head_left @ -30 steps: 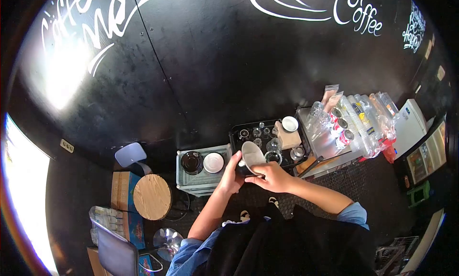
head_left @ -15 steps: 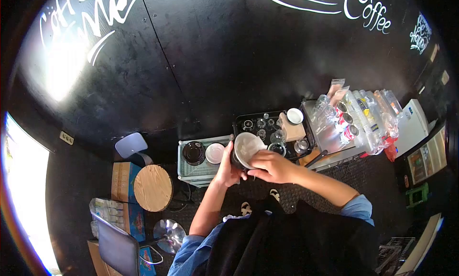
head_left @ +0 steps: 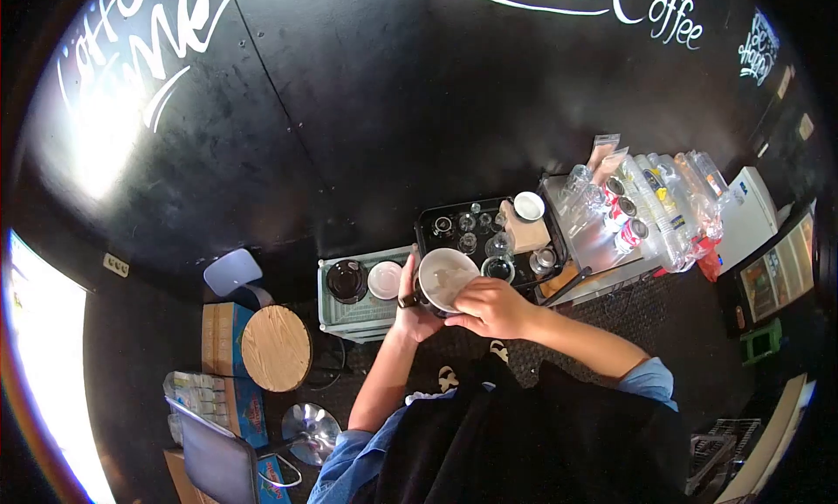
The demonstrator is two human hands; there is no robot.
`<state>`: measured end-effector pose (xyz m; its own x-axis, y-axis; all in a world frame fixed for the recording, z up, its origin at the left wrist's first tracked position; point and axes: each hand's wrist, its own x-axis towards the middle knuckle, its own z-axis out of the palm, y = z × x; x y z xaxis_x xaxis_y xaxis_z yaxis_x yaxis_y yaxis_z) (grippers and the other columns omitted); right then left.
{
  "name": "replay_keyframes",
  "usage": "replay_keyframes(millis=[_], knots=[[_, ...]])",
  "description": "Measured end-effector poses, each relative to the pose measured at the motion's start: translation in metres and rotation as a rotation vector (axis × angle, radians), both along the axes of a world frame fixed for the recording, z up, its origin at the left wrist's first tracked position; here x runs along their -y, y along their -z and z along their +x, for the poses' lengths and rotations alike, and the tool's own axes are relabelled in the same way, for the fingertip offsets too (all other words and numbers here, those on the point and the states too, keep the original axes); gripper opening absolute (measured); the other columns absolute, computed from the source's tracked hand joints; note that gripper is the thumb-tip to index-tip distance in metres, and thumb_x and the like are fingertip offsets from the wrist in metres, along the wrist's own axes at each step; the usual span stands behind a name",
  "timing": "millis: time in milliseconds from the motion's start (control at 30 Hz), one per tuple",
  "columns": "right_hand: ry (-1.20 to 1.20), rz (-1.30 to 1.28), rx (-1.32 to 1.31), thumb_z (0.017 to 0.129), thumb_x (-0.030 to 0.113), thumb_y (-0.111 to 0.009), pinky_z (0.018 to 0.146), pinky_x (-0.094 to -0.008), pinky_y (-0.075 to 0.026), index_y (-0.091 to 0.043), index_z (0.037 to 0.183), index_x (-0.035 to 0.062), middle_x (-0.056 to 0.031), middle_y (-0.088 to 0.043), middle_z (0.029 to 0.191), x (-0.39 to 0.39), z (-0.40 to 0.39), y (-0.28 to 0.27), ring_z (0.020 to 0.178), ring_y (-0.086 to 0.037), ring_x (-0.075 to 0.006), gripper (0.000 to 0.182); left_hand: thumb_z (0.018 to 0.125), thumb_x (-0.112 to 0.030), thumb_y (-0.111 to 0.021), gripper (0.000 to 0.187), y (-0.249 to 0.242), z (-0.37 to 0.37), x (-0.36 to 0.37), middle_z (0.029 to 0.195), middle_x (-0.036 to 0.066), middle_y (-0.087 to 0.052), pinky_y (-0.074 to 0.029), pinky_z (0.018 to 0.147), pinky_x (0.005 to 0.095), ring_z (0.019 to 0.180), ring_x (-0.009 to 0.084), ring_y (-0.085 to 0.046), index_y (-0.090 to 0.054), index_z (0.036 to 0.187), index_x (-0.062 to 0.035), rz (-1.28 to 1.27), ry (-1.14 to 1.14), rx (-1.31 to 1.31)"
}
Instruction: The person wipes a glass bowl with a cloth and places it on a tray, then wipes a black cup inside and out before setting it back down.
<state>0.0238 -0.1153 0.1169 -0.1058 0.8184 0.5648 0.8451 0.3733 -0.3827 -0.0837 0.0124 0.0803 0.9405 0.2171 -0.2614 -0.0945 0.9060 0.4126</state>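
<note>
My left hand (head_left: 419,319) is wrapped around the outside of a round bowl (head_left: 429,270), white inside and dark outside, tilted so its mouth faces me. Fingers of my right hand (head_left: 496,308) are closed and reach over the rim into it, pressing a crumpled white tissue (head_left: 449,283) against the inner wall. The fingertips are partly hidden by the bowl and the tissue. Just left of the bowl, a white bowl (head_left: 385,280) and a black bowl (head_left: 347,281) sit on a pale green rack (head_left: 365,309).
Behind the bowl, a black tray (head_left: 427,223) carries several small glasses, a brown napkin stack (head_left: 525,232) and a white bowl (head_left: 529,205). Farther right, a metal counter (head_left: 576,222) holds cans and packed plastic cups (head_left: 656,198). A round wooden stool (head_left: 277,349) stands left.
My view has shifted slightly. The bowl is still in my left hand, while the tissue that folded over its rim now lies deeper inside under my right fingers.
</note>
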Motion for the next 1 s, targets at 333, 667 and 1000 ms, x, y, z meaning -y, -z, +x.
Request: replay_keyframes(millis=[333,667,1000], knots=[[0.019,0.129,0.122,0.071,0.014,-0.068,0.067,-0.0345,-0.048,-0.059,0.08,0.0024,-0.0089,-0.061,0.084,0.004,0.013,0.019,0.077,-0.06,-0.0249,0.017,0.08,-0.063,-0.037,0.072,0.006,0.008,0.001,0.121,0.015,-0.05,-0.041,0.091,0.0427,0.108,0.0301,-0.05,-0.044,0.124,-0.006,-0.19,0.195,0.292],[0.062,0.087,0.135,0.077,0.022,-0.063,0.074,-0.038,-0.045,-0.056,0.085,0.0003,-0.0108,-0.059,0.082,0.007,0.013,0.023,0.079,-0.058,-0.0269,0.024,0.081,-0.061,-0.042,0.064,-0.006,0.011,0.007,0.117,0.012,-0.051,-0.041,0.09,0.0429,0.107,0.0282,-0.049,-0.047,0.121,-0.0113,0.012,0.032,-0.018],[0.028,0.013,0.255,0.076,0.028,-0.063,0.083,-0.0351,-0.044,-0.06,0.097,0.003,-0.0096,-0.059,0.104,0.009,0.01,0.014,0.099,-0.055,-0.0255,0.033,0.078,-0.06,-0.047,0.067,0.014,0.001,-0.006,0.121,0.013,-0.05,-0.043,0.088,0.0493,0.105,0.0289,-0.052,-0.047,0.122,-0.0091,-0.06,0.222,-0.083]])
